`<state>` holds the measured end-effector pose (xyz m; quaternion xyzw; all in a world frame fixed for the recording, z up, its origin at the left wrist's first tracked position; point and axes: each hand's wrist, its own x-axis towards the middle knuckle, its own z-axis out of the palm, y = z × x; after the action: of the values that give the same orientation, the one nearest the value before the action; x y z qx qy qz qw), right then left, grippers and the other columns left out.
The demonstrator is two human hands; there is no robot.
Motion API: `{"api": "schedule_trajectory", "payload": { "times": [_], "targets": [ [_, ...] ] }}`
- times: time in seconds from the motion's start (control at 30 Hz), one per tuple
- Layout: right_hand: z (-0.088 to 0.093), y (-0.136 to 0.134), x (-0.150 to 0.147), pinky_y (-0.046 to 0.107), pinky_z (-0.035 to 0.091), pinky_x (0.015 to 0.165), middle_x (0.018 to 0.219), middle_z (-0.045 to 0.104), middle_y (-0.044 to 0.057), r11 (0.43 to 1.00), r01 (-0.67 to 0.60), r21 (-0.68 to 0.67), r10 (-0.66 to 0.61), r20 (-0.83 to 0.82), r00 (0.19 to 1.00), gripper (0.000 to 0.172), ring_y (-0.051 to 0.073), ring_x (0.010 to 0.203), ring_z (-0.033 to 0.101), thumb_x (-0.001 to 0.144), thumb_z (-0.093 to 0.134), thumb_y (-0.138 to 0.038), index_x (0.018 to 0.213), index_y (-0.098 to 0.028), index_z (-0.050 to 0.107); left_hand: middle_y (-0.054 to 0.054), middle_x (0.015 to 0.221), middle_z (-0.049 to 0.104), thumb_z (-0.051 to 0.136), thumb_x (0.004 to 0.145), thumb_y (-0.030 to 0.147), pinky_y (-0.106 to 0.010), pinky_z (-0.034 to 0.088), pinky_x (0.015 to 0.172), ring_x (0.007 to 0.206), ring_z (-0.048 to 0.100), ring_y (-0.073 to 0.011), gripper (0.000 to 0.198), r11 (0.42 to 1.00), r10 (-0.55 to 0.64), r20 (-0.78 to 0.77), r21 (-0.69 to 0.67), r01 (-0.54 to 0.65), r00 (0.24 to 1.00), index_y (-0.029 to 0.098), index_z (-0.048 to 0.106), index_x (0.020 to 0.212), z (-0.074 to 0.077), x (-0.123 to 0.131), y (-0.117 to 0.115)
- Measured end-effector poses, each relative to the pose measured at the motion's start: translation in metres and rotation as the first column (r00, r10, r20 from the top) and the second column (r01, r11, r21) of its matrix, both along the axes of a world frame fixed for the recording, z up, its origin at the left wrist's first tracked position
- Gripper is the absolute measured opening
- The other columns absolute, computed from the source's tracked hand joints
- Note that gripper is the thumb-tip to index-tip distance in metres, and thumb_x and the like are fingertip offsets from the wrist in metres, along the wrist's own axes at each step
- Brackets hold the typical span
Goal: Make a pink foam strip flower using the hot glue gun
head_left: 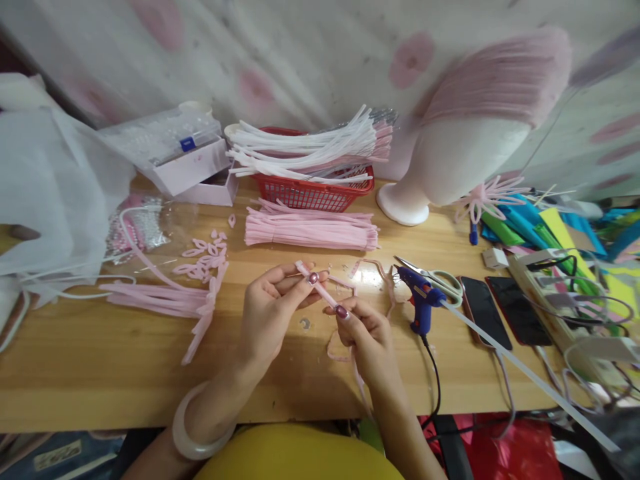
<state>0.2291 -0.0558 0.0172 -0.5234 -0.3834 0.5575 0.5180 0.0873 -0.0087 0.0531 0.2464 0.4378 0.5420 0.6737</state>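
Observation:
My left hand [273, 310] pinches one end of a narrow pink strip [325, 293] between thumb and fingers. Lower down the same strip, my right hand [367, 337] grips it with its thumb on top. A thin pink tail [361, 383] hangs below the right hand toward the table edge. Loose pink trimmings [339, 348] lie around and beneath the hands. To the right of them rests a blue hot glue gun [421, 303] with a long glue stick [530, 373] in its back. Scissors [445, 283] lie partly behind the gun.
Pink pipe cleaners [310, 230] lie bundled before a red basket [315, 193] of white ones. Small pink loops [205, 260] and more pipe cleaners [155, 300] are at left. A white mannequin head [450, 157] stands behind. Two phones [483, 310] and a power strip [560, 320] occupy the right.

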Motion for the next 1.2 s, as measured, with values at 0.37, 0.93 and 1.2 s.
{"api": "schedule_trajectory", "payload": {
  "times": [0.37, 0.93, 1.2],
  "targets": [
    [0.004, 0.001, -0.002, 0.022, 0.022, 0.043, 0.052, 0.034, -0.007, 0.998, 0.052, 0.033, -0.055, 0.118, 0.991, 0.028, 0.009, 0.047, 0.025, 0.085, 0.065, -0.044, 0.076, -0.018, 0.069, -0.011, 0.086, 0.080, 0.084, 0.072, 0.026, -0.030, 0.063, 0.078, 0.084, 0.077, -0.0238, 0.028, 0.998, -0.026, -0.021, 0.048, 0.027, 0.999, 0.012, 0.072, 0.092, -0.003, 0.001, -0.003],
    [-0.002, 0.007, 0.001, 0.027, 0.051, 0.063, 0.079, 0.072, 0.004, 0.974, 0.017, 0.227, -0.129, 0.490, 0.862, 0.025, 0.017, 0.071, 0.066, 0.099, 0.050, -0.032, 0.103, -0.020, 0.071, -0.001, 0.078, 0.080, 0.080, 0.074, 0.016, -0.027, 0.061, 0.075, 0.077, 0.076, -0.0201, 0.009, 0.917, 0.225, -0.372, 0.393, -0.066, 0.900, 0.024, 0.076, 0.074, 0.009, 0.004, -0.024],
    [0.004, 0.015, 0.030, 0.036, 0.051, 0.076, 0.092, 0.075, 0.008, 0.783, -0.084, 0.616, -0.525, 0.728, 0.441, 0.026, 0.023, 0.087, 0.068, 0.095, 0.050, -0.012, 0.107, -0.022, 0.071, -0.006, 0.112, 0.073, 0.077, 0.078, 0.025, -0.027, 0.048, 0.099, 0.108, 0.065, -0.0213, 0.021, 0.927, 0.210, -0.608, 0.372, 0.041, 0.766, 0.023, 0.077, 0.099, 0.000, -0.021, -0.005]
  ]
}}
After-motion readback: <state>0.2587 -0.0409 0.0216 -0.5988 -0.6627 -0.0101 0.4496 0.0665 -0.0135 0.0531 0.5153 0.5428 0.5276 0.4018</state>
